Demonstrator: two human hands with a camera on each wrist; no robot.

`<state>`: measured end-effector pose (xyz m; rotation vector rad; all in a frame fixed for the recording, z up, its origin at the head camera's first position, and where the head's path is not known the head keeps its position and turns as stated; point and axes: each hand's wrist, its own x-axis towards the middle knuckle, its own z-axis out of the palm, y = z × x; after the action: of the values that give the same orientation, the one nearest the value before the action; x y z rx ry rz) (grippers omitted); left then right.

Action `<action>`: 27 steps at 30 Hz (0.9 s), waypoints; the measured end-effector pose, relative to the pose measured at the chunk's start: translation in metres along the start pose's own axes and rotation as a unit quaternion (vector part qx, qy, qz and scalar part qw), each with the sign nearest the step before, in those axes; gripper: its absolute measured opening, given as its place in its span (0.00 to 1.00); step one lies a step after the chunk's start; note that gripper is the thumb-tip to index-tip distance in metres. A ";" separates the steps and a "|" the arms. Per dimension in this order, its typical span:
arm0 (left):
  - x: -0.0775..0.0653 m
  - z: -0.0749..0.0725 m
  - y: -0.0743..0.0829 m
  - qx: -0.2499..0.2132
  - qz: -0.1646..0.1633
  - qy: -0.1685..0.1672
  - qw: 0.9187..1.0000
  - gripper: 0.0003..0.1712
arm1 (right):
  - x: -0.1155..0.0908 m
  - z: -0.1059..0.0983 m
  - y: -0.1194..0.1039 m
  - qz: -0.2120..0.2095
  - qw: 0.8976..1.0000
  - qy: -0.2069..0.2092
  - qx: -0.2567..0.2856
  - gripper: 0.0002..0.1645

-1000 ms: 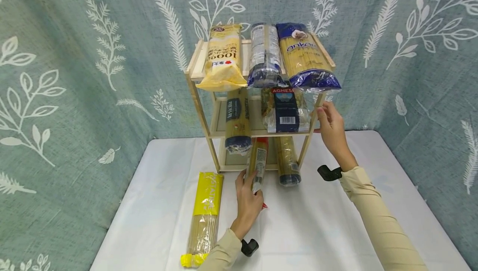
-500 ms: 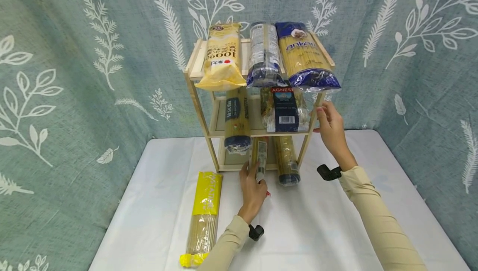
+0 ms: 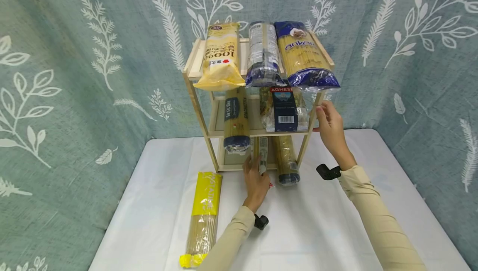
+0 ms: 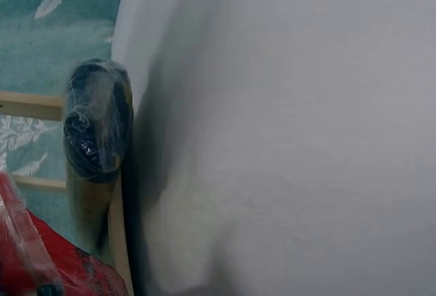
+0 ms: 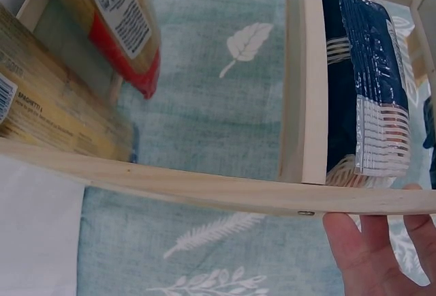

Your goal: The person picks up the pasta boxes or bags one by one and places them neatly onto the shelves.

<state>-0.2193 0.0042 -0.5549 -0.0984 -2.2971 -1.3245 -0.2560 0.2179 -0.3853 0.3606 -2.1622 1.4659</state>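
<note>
My left hand (image 3: 256, 184) grips the near end of a spaghetti packet (image 3: 263, 155) with red ends. Its far part lies inside the bottom level of a wooden rack (image 3: 196, 105); in the right wrist view the packet's red far end (image 5: 146, 81) points inward. The left wrist view catches the red near end (image 4: 68, 262) but no fingers. My right hand (image 3: 331, 128) holds the rack's right front post, with fingertips against the wood (image 5: 170, 181) in the right wrist view. To the right of the held packet lies another spaghetti packet (image 3: 286, 161) with a dark blue end.
A yellow pasta packet (image 3: 203, 217) lies on the white table left of my left arm. The middle level bears a La Sicilia spaghetti packet (image 3: 237, 117), jutting forward, and an Agnesi packet (image 3: 285, 113). Three packets lie on top, including a blue-ended one (image 3: 304, 55). Curtains (image 3: 74, 96) surround the table.
My left hand has pushed the red-ended spaghetti packet forward, deeper into the bottom level, shifting slightly right. My right hand stays on the post.
</note>
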 end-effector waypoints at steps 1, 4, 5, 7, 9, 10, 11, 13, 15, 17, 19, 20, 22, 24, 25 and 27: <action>0.002 0.002 0.000 0.002 -0.001 -0.001 1.000 0.34 | 0.000 0.000 0.000 0.002 1.000 0.000 0.000 0.22; 0.007 0.007 0.001 0.006 -0.006 -0.003 1.000 0.34 | 0.001 -0.001 -0.004 0.008 1.000 -0.001 -0.001 0.21; 0.009 0.009 0.001 0.010 -0.009 -0.004 1.000 0.34 | 0.001 -0.001 -0.007 0.010 1.000 -0.001 -0.001 0.21; 0.013 0.012 0.002 0.018 -0.015 -0.006 1.000 0.35 | -0.001 -0.001 -0.016 0.010 1.000 -0.003 0.001 0.20; 0.017 0.015 0.002 0.023 -0.019 -0.007 1.000 0.34 | -0.002 -0.002 -0.025 0.011 1.000 -0.005 0.003 0.20; 0.019 0.016 0.002 0.024 -0.019 -0.007 1.000 0.34 | -0.003 -0.002 -0.029 0.010 1.000 -0.006 0.004 0.20; 0.021 0.017 0.002 0.024 -0.020 -0.008 0.999 0.34 | -0.003 -0.002 -0.031 0.010 1.000 -0.006 0.006 0.20; 0.024 0.019 0.002 0.026 -0.023 -0.011 0.999 0.34 | -0.003 -0.002 -0.030 0.011 1.000 -0.007 0.006 0.19; 0.026 0.021 0.002 0.026 -0.026 -0.019 0.999 0.34 | -0.002 -0.003 -0.022 0.011 1.000 -0.006 0.004 0.19; 0.027 0.022 0.002 0.033 -0.029 -0.026 0.999 0.35 | 0.000 -0.002 -0.013 0.008 1.000 -0.006 0.002 0.20; 0.029 0.023 0.002 0.040 -0.029 -0.031 0.998 0.34 | 0.001 -0.002 -0.005 0.005 1.000 -0.004 0.000 0.22; 0.029 0.023 0.002 0.044 -0.028 -0.033 0.998 0.34 | 0.001 -0.002 -0.003 0.003 1.000 -0.003 -0.001 0.22; 0.030 0.024 0.003 0.053 -0.025 -0.036 0.998 0.35 | 0.002 -0.002 0.000 -0.002 1.000 -0.002 0.000 0.23; 0.030 0.024 0.004 0.064 -0.024 -0.038 0.997 0.35 | 0.002 -0.002 0.001 -0.004 1.000 0.001 0.002 0.23; 0.030 0.024 0.004 0.070 -0.026 -0.041 0.996 0.35 | 0.002 -0.002 0.001 -0.004 1.000 0.001 0.003 0.23; 0.028 0.024 0.004 0.081 -0.036 -0.051 0.995 0.36 | 0.000 -0.002 -0.010 -0.003 1.000 -0.002 0.002 0.22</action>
<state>-0.2518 0.0218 -0.5492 -0.0310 -2.5052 -1.1875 -0.2506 0.2159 -0.3773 0.3700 -2.1598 1.4681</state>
